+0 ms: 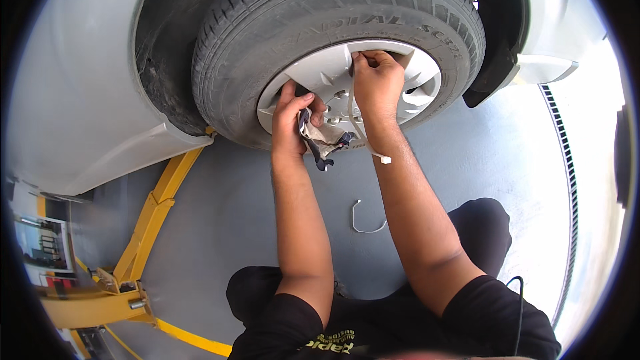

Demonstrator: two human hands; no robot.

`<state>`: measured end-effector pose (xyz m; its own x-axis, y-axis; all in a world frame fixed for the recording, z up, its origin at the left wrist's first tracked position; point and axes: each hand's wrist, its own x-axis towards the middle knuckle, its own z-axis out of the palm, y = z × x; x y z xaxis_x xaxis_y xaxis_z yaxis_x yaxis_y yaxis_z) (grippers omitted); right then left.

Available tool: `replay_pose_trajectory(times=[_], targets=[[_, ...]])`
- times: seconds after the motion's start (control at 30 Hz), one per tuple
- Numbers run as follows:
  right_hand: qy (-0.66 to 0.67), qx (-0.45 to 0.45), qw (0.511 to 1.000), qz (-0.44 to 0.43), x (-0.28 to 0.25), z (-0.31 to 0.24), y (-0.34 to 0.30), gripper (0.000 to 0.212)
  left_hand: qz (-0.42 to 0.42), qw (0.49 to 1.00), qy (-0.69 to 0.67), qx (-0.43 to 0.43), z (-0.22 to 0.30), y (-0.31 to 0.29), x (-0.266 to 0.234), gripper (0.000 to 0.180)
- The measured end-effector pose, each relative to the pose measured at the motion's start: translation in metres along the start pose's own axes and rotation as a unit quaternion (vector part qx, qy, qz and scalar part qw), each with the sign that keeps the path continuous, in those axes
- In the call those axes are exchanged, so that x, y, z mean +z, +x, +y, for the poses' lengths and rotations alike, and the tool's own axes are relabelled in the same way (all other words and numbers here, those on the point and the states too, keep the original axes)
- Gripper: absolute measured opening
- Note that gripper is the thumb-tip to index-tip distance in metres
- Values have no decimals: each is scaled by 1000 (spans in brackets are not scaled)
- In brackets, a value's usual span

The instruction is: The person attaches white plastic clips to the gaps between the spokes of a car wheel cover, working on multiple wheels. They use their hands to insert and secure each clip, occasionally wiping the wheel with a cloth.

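Note:
A wheel with a black tyre (247, 60) and a silver wheel cover (320, 73) fills the upper middle of the head view. My right hand (379, 90) is at the upper part of the cover, its fingertips pinching a white cable tie (353, 112) at an opening. The tie's long strip hangs down past the hub, its square head beside my right wrist. Against the cover's left side, my left hand (288, 120) has its index finger at another opening. A crumpled black-and-white rag (321, 136) hangs from its grip. The fingertips inside the openings are hidden.
A second white cable tie (368, 230) lies curved on the grey floor (220, 227) between my forearms. At the left, a yellow lift arm (150, 217) reaches under the silver car body (73, 87). A dark floor grating (567, 153) runs along the right.

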<state>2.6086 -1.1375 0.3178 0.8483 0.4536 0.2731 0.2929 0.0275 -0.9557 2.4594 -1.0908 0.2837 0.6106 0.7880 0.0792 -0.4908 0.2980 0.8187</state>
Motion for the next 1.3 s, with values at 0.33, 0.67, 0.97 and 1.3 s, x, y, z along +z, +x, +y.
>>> replay_pose_trajectory(times=[0.33,0.67,0.97,1.3], targets=[[-59,-108,981,-148,-16,15,7,23,-21,988,-115,-103,19,5,-6,29],[49,23,983,-173,-27,10,5,24,-41,988,-102,-112,16,12,-14,30],[-131,-43,932,-336,-48,1,25,27,-66,988,-111,-83,10,14,-16,31],[-132,-29,923,-360,-50,-12,25,40,-43,991,-94,-85,14,12,-14,32]])
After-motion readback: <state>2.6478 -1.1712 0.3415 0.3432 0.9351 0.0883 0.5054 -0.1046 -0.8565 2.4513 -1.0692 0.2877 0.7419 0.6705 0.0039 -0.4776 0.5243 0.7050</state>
